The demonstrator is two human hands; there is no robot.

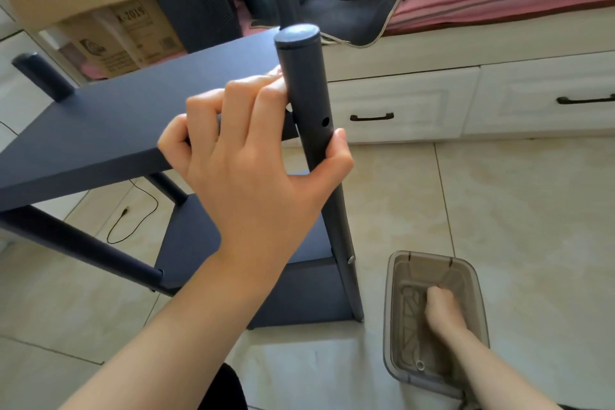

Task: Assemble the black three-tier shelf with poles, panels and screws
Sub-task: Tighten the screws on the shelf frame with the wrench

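We begin at the left hand [253,156], whose grip is wrapped round the near pole [312,116]: thumb on the side facing us, fingers curled over the far side where the top panel [109,120] meets it. Just above the thumb the pole shows an open screw hole [325,121] with nothing in it. Lower on the same pole, a screw head [350,260] sits where the lower panel [199,236] joins.

Our right hand [442,309] is down inside the clear plastic box [399,326] on the floor, to the right of the pole's foot; its fingers are bent against the bottom, and we cannot tell whether that grip has anything in it. A small ring-shaped part [420,365] lies near the box's front wall.

Further from the pole, three other poles [286,0] stand at the remaining corners. As we judge it, the frame is largely together, and what remains is at least the screw for this top joint.
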